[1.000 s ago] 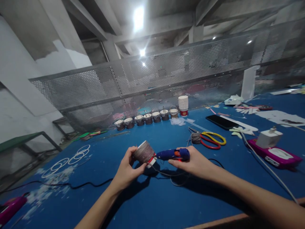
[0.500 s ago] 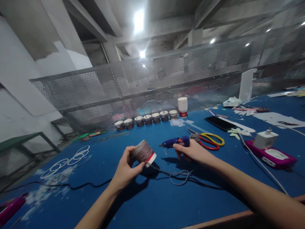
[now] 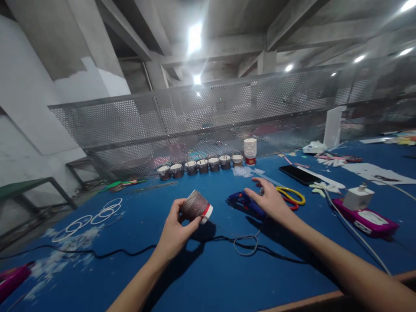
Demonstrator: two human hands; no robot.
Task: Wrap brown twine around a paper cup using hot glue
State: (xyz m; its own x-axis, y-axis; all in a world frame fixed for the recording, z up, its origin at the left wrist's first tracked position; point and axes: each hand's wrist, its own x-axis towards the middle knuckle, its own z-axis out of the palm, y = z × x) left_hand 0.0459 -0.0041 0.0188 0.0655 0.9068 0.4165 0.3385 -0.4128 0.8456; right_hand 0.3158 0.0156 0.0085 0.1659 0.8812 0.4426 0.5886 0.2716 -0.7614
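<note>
My left hand [image 3: 177, 223] holds a paper cup [image 3: 196, 205] wound with grey-brown cord, tilted on its side; a red and white band shows at its right end. My right hand [image 3: 268, 197] has its fingers apart, just above the blue glue gun [image 3: 248, 203], which lies on the table with its nozzle to the left. Red and yellow handled scissors [image 3: 294, 197] lie partly behind my right hand. A loop of grey cord [image 3: 246, 245] rests on the table between my forearms, beside a black cable.
Along the back stand several wrapped cups [image 3: 202, 166] and a stack of paper cups [image 3: 250, 151]. White rings [image 3: 73, 227] lie left. A black phone [image 3: 299, 174], a magenta power strip [image 3: 367, 216] with a white adapter, and a mesh partition [image 3: 195, 117] are also in view.
The glue gun has gone from my right hand down onto the table, and that hand has opened and risen slightly. My left hand still holds the wrapped cup in nearly the same place.
</note>
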